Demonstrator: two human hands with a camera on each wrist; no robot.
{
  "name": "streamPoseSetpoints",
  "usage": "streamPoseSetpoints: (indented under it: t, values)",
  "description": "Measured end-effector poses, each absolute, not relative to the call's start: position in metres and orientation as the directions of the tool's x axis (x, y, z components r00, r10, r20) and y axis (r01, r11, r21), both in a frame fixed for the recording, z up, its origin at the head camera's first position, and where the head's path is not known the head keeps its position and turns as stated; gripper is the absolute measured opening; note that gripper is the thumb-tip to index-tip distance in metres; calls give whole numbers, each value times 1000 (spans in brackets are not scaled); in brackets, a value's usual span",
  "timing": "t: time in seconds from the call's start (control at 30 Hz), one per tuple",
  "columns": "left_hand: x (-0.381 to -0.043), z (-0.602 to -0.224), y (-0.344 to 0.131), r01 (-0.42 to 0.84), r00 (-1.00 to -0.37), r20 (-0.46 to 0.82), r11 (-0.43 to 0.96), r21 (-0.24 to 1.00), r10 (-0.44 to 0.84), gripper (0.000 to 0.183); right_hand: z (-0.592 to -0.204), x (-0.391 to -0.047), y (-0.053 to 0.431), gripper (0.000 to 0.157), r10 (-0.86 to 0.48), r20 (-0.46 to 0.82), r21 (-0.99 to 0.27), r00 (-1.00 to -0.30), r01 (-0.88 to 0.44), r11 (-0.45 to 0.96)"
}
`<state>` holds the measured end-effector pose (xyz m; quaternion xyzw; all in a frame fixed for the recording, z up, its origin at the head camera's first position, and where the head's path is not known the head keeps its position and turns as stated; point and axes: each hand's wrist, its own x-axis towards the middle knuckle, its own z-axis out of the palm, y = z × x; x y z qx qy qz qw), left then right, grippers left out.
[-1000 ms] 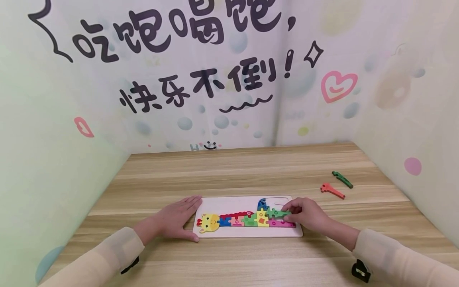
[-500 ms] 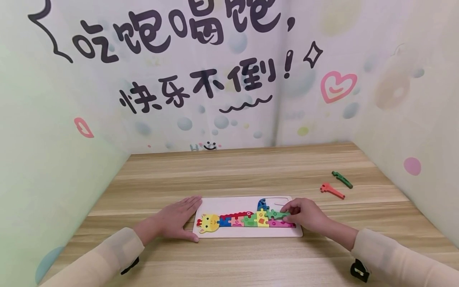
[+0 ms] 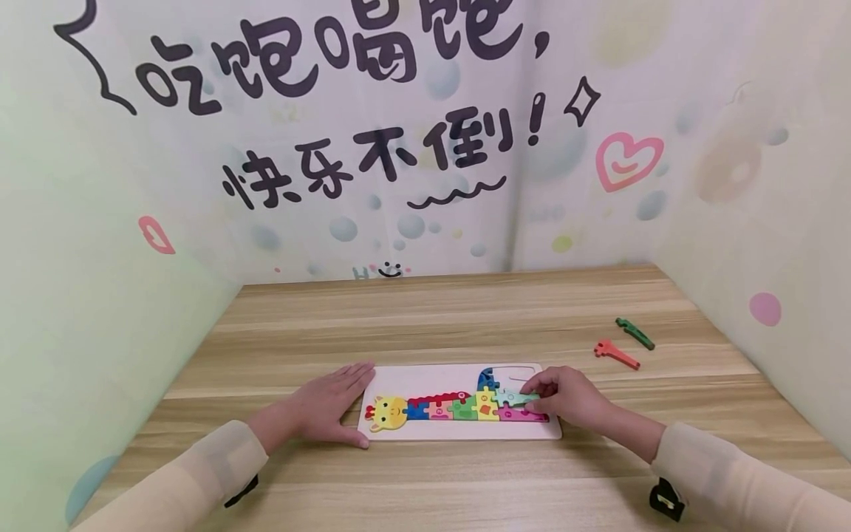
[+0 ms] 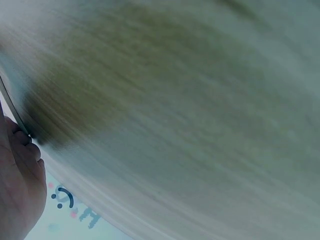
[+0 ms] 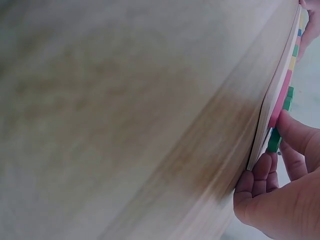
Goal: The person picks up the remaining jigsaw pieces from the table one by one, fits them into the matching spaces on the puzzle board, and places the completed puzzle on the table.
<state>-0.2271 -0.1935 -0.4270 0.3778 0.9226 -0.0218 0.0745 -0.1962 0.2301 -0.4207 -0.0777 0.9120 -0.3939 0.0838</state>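
Observation:
A white puzzle board lies on the table, with a giraffe of colourful jigsaw pieces in it: a yellow head at the left, a red mane, a blue piece and a pink piece near the right end. My left hand rests spread at the board's left end, thumb and fingers at its edge. With thumb and fingers, my right hand pinches a green puzzle piece just above the pink one. In the right wrist view, this green piece stands proud of the board.
Two loose pieces, an orange-red one and a dark green one, lie on the table beyond the right hand. A printed curtain encloses the wooden table at the back and sides.
The green piece looks paler now, catching the light as its tilt shifts slightly in the right hand. Both hands stay nearly in place.

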Motion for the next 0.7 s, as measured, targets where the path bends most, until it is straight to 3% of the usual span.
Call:
streamPoseSetpoints:
  t: [0.7]
  values:
    - [-227,-426,-193,703,-701,-147,711,27,698,115,-420,-198,233,18,-215,-75,-760,-974,-85,645]
